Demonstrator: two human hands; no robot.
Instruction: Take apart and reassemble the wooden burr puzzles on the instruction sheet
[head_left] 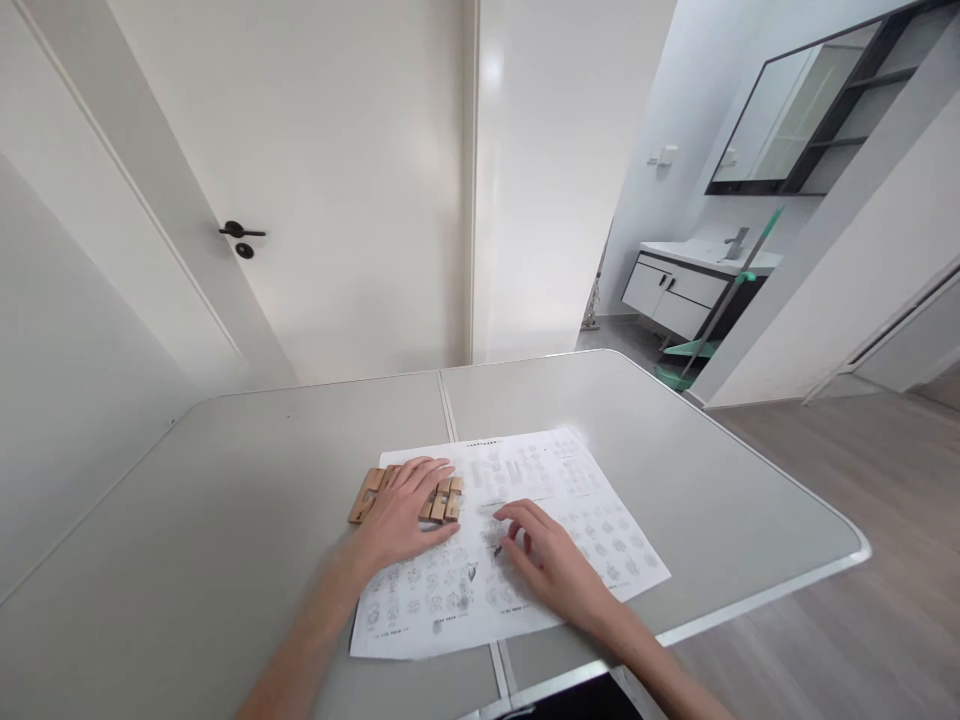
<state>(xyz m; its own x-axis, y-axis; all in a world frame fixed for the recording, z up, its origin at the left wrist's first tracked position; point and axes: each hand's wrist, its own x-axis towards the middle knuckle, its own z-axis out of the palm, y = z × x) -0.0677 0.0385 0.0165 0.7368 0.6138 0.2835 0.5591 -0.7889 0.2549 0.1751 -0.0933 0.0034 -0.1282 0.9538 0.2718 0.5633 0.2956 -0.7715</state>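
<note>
My left hand lies across a row of flat wooden pieces, its fingers stretched out over them and its thumb apart along their near side. Dark gaps and cut-outs show between the pieces; the middle of the row is hidden under my fingers. Beneath them is a large white printed sheet with rows of small grey figures. Just above the sheet's middle is my right hand, fingers loosely bent and thumb apart from them, with nothing visible between. A small dark mark shows near its thumb.
The sheet lies on a grey folding table with a pale metal rim and a centre seam. Something black is at the near edge. Beyond stand a white door, a sink cabinet and a green broom and dustpan.
</note>
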